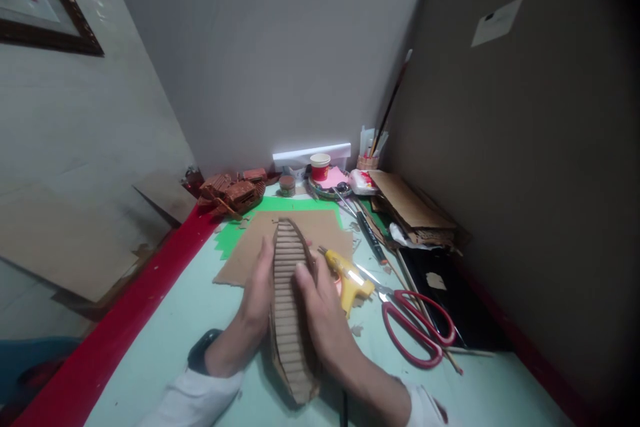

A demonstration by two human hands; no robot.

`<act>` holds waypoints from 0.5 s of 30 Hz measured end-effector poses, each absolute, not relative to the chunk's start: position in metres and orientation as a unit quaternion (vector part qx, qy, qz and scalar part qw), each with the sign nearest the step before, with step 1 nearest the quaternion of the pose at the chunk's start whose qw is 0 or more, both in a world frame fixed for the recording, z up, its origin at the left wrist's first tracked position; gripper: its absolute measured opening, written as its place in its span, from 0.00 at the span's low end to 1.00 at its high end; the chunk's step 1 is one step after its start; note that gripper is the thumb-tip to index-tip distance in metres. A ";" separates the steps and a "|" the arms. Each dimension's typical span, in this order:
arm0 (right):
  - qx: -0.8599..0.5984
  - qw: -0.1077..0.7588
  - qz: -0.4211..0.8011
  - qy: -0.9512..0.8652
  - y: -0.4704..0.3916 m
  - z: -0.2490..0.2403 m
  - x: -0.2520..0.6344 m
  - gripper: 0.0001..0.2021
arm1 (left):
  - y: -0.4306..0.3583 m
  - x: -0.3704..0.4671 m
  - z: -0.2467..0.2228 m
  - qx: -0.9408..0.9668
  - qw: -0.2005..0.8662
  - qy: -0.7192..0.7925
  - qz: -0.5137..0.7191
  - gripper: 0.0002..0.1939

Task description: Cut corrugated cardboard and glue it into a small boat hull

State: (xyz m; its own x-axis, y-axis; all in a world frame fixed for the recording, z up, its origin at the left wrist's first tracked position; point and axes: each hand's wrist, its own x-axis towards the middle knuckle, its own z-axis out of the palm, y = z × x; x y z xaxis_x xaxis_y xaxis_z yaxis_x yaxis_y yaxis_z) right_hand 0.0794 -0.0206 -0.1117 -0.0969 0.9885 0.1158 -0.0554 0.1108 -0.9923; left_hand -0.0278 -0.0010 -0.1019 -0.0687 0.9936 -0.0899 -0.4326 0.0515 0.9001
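A long boat-shaped piece of corrugated cardboard [290, 307], with ridges across it and a raised rim, is held between both hands over the table. My left hand [257, 293] presses along its left side, the fingers largely hidden behind it. On the right side, my right hand [323, 307] grips the rim with the thumb over the ridged face. Behind the piece lies a flat brown cardboard sheet [245, 257] on a green sheet [280, 203]. Just right of my right hand is a yellow glue gun [350, 280].
Red-handled scissors [417, 333] lie at the right, beside a black board [450, 300]. Stacked cardboard [415, 203] stands at the back right. Reddish-brown models [235, 193] sit at the back left, a paper cup [320, 167] at the back. Grey panels enclose the table's back and right.
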 end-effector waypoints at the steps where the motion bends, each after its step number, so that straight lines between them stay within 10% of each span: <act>1: -0.432 0.523 0.507 -0.531 -0.018 -0.111 0.081 0.18 | -0.002 -0.028 -0.102 0.337 0.605 0.409 0.594 0.28; 15: -0.444 0.573 0.490 -0.485 -0.004 -0.119 0.087 0.27 | -0.017 -0.022 -0.123 0.435 0.460 0.518 0.576 0.24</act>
State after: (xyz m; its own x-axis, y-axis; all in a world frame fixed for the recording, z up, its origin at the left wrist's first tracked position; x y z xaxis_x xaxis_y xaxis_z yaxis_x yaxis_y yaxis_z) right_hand 0.0868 -0.0039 -0.1191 0.0504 0.9915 0.1200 -0.1307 0.1257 -0.9834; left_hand -0.0216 -0.0174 -0.1227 -0.1995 0.9796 0.0250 -0.0789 -0.0415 0.9960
